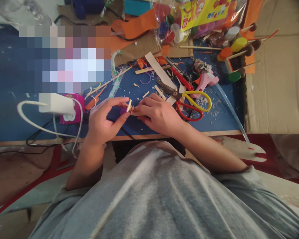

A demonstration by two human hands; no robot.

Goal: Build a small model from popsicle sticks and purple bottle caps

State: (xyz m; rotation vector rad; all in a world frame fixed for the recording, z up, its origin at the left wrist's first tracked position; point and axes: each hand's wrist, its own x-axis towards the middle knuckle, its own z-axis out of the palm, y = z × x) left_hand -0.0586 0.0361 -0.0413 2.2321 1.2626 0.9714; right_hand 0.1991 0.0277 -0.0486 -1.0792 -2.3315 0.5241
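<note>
The left hand (102,118) pinches a wooden piece (129,105) beside the right hand (159,114), whose grip I can't tell; this close handling seemingly wants steadiness.

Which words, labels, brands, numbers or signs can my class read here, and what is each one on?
No text can be read with certainty.
Yellow label on the clear bag: has printing, but too small and blurred to read.
Pixelated patch at upper left: any writing there is hidden.
</note>
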